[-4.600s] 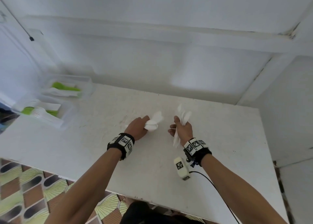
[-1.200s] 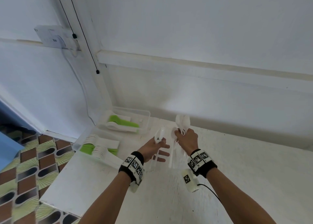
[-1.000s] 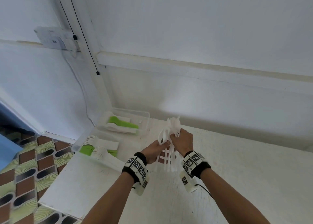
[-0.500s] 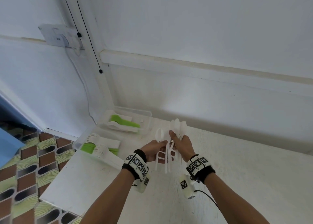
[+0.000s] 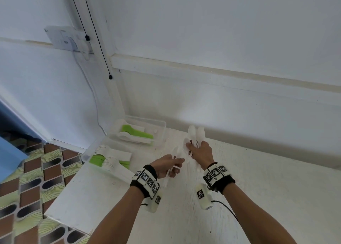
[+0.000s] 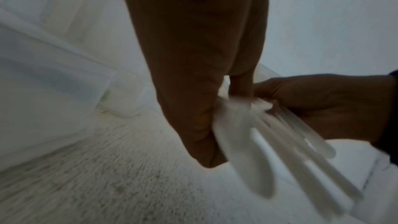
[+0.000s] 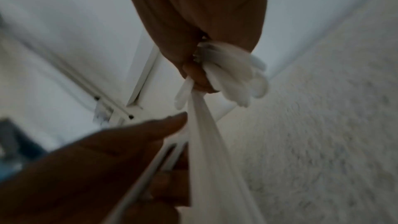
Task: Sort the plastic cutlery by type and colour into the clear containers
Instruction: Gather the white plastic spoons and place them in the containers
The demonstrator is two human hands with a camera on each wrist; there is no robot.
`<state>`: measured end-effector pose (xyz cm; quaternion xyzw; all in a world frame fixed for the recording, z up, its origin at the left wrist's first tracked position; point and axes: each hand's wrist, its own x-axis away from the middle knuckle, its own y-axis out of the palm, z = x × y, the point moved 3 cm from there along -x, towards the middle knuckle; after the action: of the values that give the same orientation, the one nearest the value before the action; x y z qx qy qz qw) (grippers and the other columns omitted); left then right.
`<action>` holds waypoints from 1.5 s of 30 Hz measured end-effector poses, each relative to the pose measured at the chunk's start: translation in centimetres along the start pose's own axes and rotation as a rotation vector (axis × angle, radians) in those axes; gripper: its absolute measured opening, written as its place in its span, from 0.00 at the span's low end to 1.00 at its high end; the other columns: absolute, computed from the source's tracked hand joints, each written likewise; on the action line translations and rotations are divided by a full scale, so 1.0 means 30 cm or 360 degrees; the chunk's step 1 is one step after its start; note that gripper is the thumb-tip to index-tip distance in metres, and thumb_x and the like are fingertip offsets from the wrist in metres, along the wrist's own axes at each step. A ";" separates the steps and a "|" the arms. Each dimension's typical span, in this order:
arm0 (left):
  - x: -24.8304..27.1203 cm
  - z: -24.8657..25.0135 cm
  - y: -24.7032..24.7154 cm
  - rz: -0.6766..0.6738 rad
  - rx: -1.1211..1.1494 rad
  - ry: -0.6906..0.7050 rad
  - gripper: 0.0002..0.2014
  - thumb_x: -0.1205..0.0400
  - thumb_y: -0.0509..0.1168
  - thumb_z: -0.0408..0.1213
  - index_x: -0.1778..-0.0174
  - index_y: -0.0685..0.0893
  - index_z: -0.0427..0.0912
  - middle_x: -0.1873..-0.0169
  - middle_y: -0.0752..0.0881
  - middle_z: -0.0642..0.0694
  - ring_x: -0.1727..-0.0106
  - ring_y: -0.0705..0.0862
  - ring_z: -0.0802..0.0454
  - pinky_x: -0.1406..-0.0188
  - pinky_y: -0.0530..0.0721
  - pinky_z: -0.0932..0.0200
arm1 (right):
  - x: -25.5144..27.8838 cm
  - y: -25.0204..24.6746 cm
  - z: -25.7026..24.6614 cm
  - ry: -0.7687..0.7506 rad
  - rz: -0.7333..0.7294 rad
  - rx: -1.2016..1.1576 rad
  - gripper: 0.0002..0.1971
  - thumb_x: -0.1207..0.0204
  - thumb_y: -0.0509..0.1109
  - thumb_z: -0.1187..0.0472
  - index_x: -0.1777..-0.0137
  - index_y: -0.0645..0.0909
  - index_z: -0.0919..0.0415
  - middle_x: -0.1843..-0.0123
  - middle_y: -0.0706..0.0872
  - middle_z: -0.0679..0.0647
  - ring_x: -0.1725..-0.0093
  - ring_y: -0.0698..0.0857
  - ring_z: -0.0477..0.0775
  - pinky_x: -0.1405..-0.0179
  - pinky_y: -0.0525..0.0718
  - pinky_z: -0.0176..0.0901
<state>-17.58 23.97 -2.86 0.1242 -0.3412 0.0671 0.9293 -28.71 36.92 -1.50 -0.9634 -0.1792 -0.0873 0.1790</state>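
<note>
Our right hand (image 5: 200,150) grips a bundle of white plastic spoons (image 5: 194,135), bowls fanning above the fist; our left hand (image 5: 167,167) pinches their handles below.

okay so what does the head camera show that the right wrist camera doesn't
Only the head view shows the two clear containers at the table's left end, holding green and white cutlery. Only the right wrist view shows, up close, the spoon bowls fanned out past the right hand's fingers. Both show the right hand gripping the white cutlery bundle while the left hand holds its handles.

Right hand (image 7: 200,43) round white spoons (image 7: 228,74) (blurred)
</note>
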 end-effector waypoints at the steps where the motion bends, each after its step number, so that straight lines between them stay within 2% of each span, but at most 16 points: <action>1: 0.002 0.002 0.003 -0.0031 0.0016 -0.0001 0.10 0.13 0.68 0.40 0.47 0.74 0.39 0.57 0.78 0.44 0.70 0.77 0.53 0.78 0.71 0.62 | 0.000 -0.001 -0.005 -0.0054 0.0035 0.0119 0.11 0.22 0.77 0.53 0.52 0.85 0.62 0.60 0.89 0.54 0.61 0.89 0.54 0.64 0.84 0.41; 3: 0.006 0.003 0.012 -0.0063 0.0040 0.0011 0.06 0.11 0.63 0.39 0.48 0.77 0.39 0.61 0.79 0.46 0.70 0.76 0.53 0.74 0.71 0.61 | 0.005 0.002 -0.011 -0.0145 0.0061 0.0259 0.09 0.21 0.74 0.55 0.55 0.85 0.62 0.62 0.89 0.54 0.62 0.88 0.52 0.66 0.83 0.36; 6: 0.003 0.010 0.014 0.0059 0.0021 0.0106 0.13 0.09 0.56 0.41 0.44 0.83 0.37 0.61 0.81 0.47 0.68 0.77 0.53 0.69 0.75 0.58 | 0.016 0.001 -0.008 -0.0149 0.0096 0.0304 0.07 0.22 0.73 0.58 0.59 0.83 0.60 0.65 0.89 0.52 0.63 0.88 0.54 0.64 0.85 0.40; 9: -0.002 0.017 0.021 0.0238 0.0071 0.0198 0.13 0.10 0.61 0.40 0.41 0.86 0.35 0.55 0.83 0.45 0.64 0.80 0.51 0.68 0.80 0.56 | 0.020 0.004 0.000 -0.0130 0.0113 0.0304 0.07 0.24 0.74 0.59 0.62 0.82 0.58 0.66 0.88 0.51 0.65 0.88 0.54 0.61 0.87 0.44; 13: -0.011 0.015 0.035 0.0371 0.0084 0.0284 0.09 0.11 0.64 0.40 0.50 0.80 0.37 0.51 0.82 0.40 0.62 0.80 0.50 0.65 0.82 0.54 | 0.023 0.011 -0.007 -0.0154 0.0110 0.0274 0.08 0.24 0.74 0.59 0.63 0.82 0.57 0.67 0.88 0.51 0.66 0.88 0.54 0.64 0.88 0.45; 16: -0.013 0.008 0.054 0.0281 0.0038 0.0311 0.13 0.10 0.61 0.45 0.47 0.83 0.38 0.47 0.86 0.39 0.54 0.88 0.46 0.56 0.89 0.52 | 0.034 0.019 -0.018 -0.0163 0.0103 0.0206 0.08 0.23 0.75 0.57 0.61 0.83 0.57 0.67 0.89 0.52 0.67 0.89 0.54 0.67 0.89 0.43; 20: -0.007 0.007 0.064 0.0198 -0.0012 0.0283 0.16 0.09 0.60 0.47 0.43 0.86 0.38 0.45 0.91 0.36 0.48 0.91 0.39 0.49 0.91 0.44 | 0.061 0.033 -0.012 -0.0077 0.0043 0.0042 0.13 0.21 0.76 0.48 0.58 0.85 0.56 0.67 0.89 0.48 0.68 0.88 0.46 0.73 0.80 0.27; 23: 0.010 0.005 0.069 0.0123 0.0010 0.0285 0.14 0.10 0.61 0.43 0.39 0.86 0.38 0.46 0.92 0.41 0.49 0.92 0.40 0.51 0.90 0.45 | 0.069 0.033 -0.008 -0.0022 0.0047 -0.0032 0.13 0.23 0.79 0.47 0.56 0.85 0.57 0.63 0.89 0.48 0.63 0.90 0.47 0.67 0.87 0.34; 27: 0.021 -0.002 0.057 0.0049 -0.0036 0.0279 0.14 0.12 0.59 0.37 0.35 0.85 0.39 0.42 0.91 0.44 0.48 0.91 0.42 0.51 0.87 0.48 | 0.054 0.030 0.014 0.0009 0.0024 -0.0016 0.18 0.28 0.81 0.44 0.54 0.87 0.59 0.59 0.92 0.53 0.59 0.92 0.51 0.68 0.85 0.33; 30: 0.021 0.002 0.042 0.0020 -0.0110 0.0258 0.14 0.11 0.57 0.35 0.35 0.84 0.36 0.42 0.89 0.40 0.54 0.88 0.46 0.52 0.85 0.50 | 0.048 0.022 0.022 0.0038 0.0064 0.0027 0.22 0.31 0.83 0.42 0.56 0.87 0.62 0.63 0.92 0.53 0.64 0.92 0.50 0.70 0.84 0.35; 32: 0.023 0.013 0.034 0.0037 -0.0165 0.0264 0.12 0.12 0.58 0.34 0.39 0.85 0.38 0.47 0.88 0.41 0.57 0.86 0.48 0.52 0.85 0.51 | 0.052 0.014 0.013 0.0018 0.0058 0.0046 0.21 0.31 0.83 0.43 0.61 0.86 0.63 0.70 0.90 0.52 0.73 0.88 0.44 0.75 0.80 0.30; 34: 0.017 0.020 0.025 0.0061 -0.0235 0.0271 0.13 0.12 0.56 0.31 0.39 0.85 0.38 0.48 0.88 0.42 0.57 0.84 0.48 0.54 0.85 0.51 | 0.054 0.006 0.002 -0.0001 0.0043 0.0084 0.20 0.30 0.83 0.44 0.64 0.86 0.62 0.74 0.88 0.51 0.77 0.85 0.42 0.77 0.78 0.28; 37: 0.019 0.024 0.022 0.0033 -0.0331 0.0292 0.17 0.13 0.53 0.28 0.32 0.82 0.34 0.44 0.88 0.39 0.56 0.86 0.47 0.55 0.85 0.53 | 0.042 -0.001 -0.005 -0.0006 0.0007 0.0204 0.17 0.31 0.82 0.49 0.64 0.87 0.64 0.72 0.90 0.54 0.74 0.87 0.46 0.71 0.85 0.36; 39: 0.020 0.019 0.017 -0.0036 -0.0309 0.0287 0.17 0.12 0.54 0.29 0.31 0.82 0.33 0.39 0.88 0.37 0.50 0.89 0.44 0.50 0.86 0.51 | 0.035 -0.006 -0.006 0.0012 -0.0019 0.0253 0.11 0.31 0.80 0.56 0.64 0.86 0.65 0.70 0.91 0.58 0.71 0.89 0.50 0.66 0.89 0.42; 42: 0.031 0.028 0.013 -0.0140 -0.0160 0.0205 0.18 0.09 0.54 0.36 0.29 0.81 0.32 0.36 0.88 0.39 0.38 0.89 0.42 0.44 0.87 0.49 | 0.022 -0.020 0.001 0.0007 0.0018 0.0267 0.11 0.28 0.79 0.58 0.59 0.85 0.66 0.66 0.91 0.60 0.68 0.90 0.54 0.64 0.90 0.44; 45: 0.043 0.034 0.011 -0.0229 -0.0101 0.0062 0.22 0.07 0.51 0.44 0.27 0.79 0.32 0.36 0.88 0.37 0.35 0.88 0.40 0.42 0.87 0.44 | 0.032 -0.017 0.000 -0.0055 -0.0006 0.0216 0.06 0.25 0.77 0.59 0.59 0.84 0.59 0.63 0.90 0.56 0.68 0.87 0.51 0.70 0.86 0.39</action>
<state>-17.29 24.06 -1.21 0.1175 -0.3152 -0.0084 0.9417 -28.02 37.66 -1.10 -0.9501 -0.1897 -0.0586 0.2405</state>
